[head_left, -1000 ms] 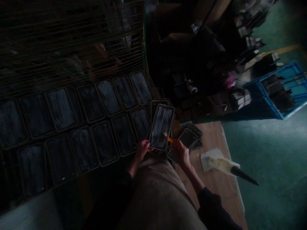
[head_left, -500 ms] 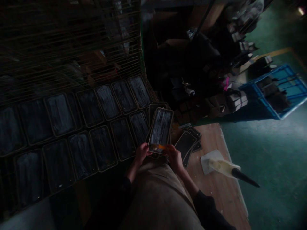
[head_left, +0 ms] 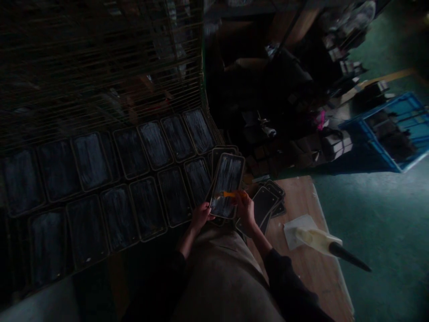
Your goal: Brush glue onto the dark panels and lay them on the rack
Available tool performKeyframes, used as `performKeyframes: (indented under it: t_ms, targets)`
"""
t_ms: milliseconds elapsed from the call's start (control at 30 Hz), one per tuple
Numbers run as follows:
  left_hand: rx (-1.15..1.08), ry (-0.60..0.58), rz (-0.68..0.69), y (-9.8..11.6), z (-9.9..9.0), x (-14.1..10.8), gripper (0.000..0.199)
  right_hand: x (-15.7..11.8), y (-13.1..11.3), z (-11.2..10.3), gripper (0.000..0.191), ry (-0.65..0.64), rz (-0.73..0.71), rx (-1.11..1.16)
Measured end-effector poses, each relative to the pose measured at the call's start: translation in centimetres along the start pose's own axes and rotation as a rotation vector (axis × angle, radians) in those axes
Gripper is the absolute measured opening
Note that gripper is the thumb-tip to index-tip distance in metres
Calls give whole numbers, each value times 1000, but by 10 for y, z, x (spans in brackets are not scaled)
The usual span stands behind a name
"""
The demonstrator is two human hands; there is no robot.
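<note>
Panel [head_left: 231,172] and brush [head_left: 229,194] held near, at the centre.
At left, streaked panels [head_left: 117,217] are laid in two rows before a wire rack [head_left: 203,67]; the panel's near left corner is grasped by the left hand [head_left: 201,215]; the brush is gripped by the right hand [head_left: 246,208], bristles over the panel's near half; rightward, stacked panels [head_left: 263,201] and a bottle [head_left: 313,238] are set on a table [head_left: 318,279]; a blue crate [head_left: 370,142] is seen farther right.

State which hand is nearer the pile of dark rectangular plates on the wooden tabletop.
Right: the right hand is by the left edge of the pile; the left hand is farther left, gripping another dark plate.
</note>
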State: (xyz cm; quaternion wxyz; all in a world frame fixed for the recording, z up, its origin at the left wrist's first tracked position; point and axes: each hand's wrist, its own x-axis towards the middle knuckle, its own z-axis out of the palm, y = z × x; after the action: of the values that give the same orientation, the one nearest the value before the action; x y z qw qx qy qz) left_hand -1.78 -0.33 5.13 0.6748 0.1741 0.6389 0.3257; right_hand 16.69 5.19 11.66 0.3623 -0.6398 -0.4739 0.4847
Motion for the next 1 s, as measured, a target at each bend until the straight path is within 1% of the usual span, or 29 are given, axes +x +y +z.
performKeyframes:
  t_ms: [100,200,300,367,433,500,533,633,700,733,800,900,967,1000]
  targets:
    - [35,6,-6,0,1,1,10,30,-1,2,36,94,-32,91]
    - [87,19,-8,1,2,1,11,60,-8,1,35,189,-98,118]
    - [80,23,-11,3,2,-1,15,81,-16,-7,32,279,-201,46]
    - [32,-1,-5,3,2,-3,18,82,-17,-15,30,290,-287,-81]
    - [-16,-21,-9,3,2,-5,21,68,-15,-23,28,226,-363,-228]
    - [-58,-21,-21,3,3,-7,26,38,-10,-31,27,112,-389,-354]
    - [-77,-18,-27,3,3,-7,28,20,-7,-34,27,47,-374,-394]
    - [-140,-21,-30,3,3,-8,31,-32,-3,-42,28,-108,-254,-452]
    - [-169,-28,-47,4,3,-8,33,-49,-7,-47,27,-155,-165,-445]
    - [-180,-29,-58,4,3,-8,34,-49,-12,-49,27,-149,-137,-427]
    - [-197,-41,-74,5,2,-8,37,-34,-23,-51,28,-81,-147,-382]
    - [-204,-79,-67,5,1,-7,41,10,-37,-50,29,60,-285,-367]
    - [-187,-100,-59,5,0,-7,40,35,-39,-48,29,115,-361,-404]
    - [-178,-105,-55,5,0,-7,38,41,-37,-46,30,125,-378,-424]
